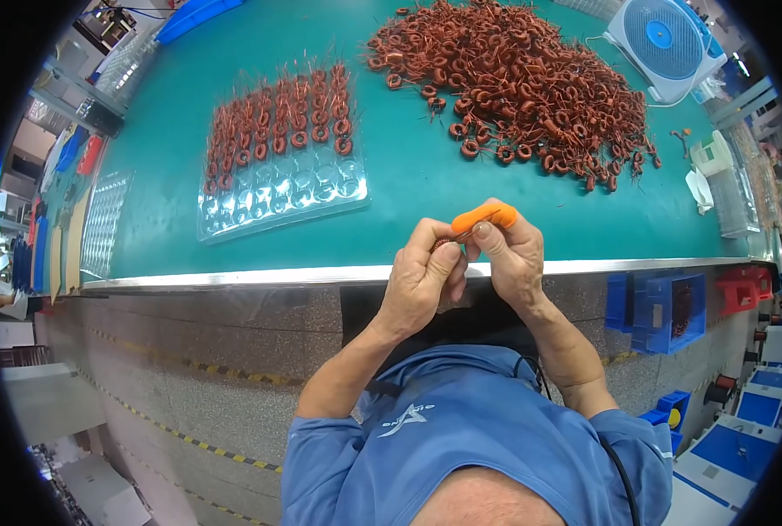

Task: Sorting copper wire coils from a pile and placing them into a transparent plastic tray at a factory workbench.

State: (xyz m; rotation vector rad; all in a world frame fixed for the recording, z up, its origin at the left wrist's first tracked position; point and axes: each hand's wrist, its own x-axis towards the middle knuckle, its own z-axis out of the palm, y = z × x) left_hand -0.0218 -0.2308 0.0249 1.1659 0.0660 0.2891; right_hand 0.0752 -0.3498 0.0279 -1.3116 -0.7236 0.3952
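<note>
Just over the near table edge, my left hand (423,279) is closed, thumb and fingers pinching a small ring coil (441,245) wound in copper-coloured wire; the fingers cover most of it. Close beside it, my right hand (515,261) is closed around a rounded orange thing (486,216). Whether that is a tool handle or a finger cover, I cannot tell. A thin dark line, perhaps wire, crosses it near the thumb. To the left, a clear plastic tray (277,230) holds rows of coils (279,114) with upright wire ends; its nearer pockets hold none.
A large heap of loose coils (531,88) lies on the green table (391,167). A blue-and-white fan (658,37) stands at the back right. Clear trays (109,223) lie at the left edge. Blue bins (669,313) and a red bin (743,287) sit below, on the right.
</note>
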